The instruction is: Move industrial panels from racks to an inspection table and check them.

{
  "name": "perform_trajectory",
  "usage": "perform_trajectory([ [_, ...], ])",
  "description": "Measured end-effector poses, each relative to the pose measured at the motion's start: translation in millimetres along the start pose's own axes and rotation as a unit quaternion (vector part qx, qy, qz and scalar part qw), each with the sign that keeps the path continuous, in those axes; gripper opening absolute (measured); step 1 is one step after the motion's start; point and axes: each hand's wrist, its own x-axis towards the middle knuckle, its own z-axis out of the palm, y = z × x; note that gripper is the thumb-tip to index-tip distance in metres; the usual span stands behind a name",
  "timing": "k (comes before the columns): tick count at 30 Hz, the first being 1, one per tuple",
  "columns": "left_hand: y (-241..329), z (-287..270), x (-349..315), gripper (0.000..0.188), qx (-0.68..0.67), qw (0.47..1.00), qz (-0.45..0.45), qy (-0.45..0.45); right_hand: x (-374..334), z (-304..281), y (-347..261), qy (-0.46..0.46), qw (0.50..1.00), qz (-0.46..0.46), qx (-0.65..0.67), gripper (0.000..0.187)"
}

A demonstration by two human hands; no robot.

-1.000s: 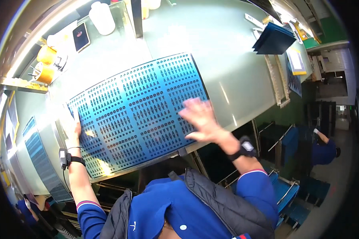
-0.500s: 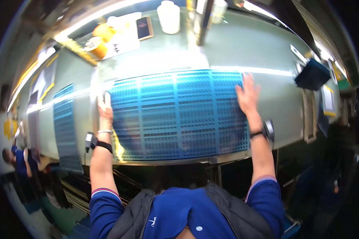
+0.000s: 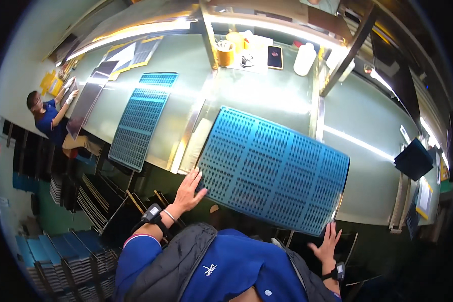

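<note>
A large blue perforated panel [image 3: 274, 168] with rows of small dark holes lies aslant on the bench before me. Its near edge sticks out past the bench front. At its near left corner is my left hand [image 3: 187, 192], fingers stretched and thumb apart, touching or almost touching the edge. My right hand [image 3: 328, 245] is just below the near right corner, with fingers spread and nothing held. Whether its fingertips touch the panel I cannot tell. Each wrist wears a dark strap with a small device.
Another blue perforated panel [image 3: 143, 121] lies to the left beyond a metal divider [image 3: 189, 136]. At the back are a phone [image 3: 275, 57], a white bottle [image 3: 304, 59] and an orange roll [image 3: 225, 54]. A co-worker [image 3: 50, 118] handles a dark sheet at far left. Racked panels [image 3: 65, 256] stand lower left.
My view has swung to the left. The panel now lies aslant and closer to me, over the bench front. Both hands have come from its side edges to its near corners.
</note>
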Motion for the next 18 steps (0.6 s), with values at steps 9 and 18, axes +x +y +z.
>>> perform_trajectory([
  [9,-36.5,-60.9,43.3,0.022,-0.330,0.868,-0.291,-0.229,4.6,14.3,14.0,0.195,0.975,-0.108,-0.008,0.048],
  [18,66.2,-364.5,199.3,0.031,-0.498,0.845,0.184,-0.070,72.1,-23.2,8.9,0.526,0.656,-0.156,0.518,0.018],
])
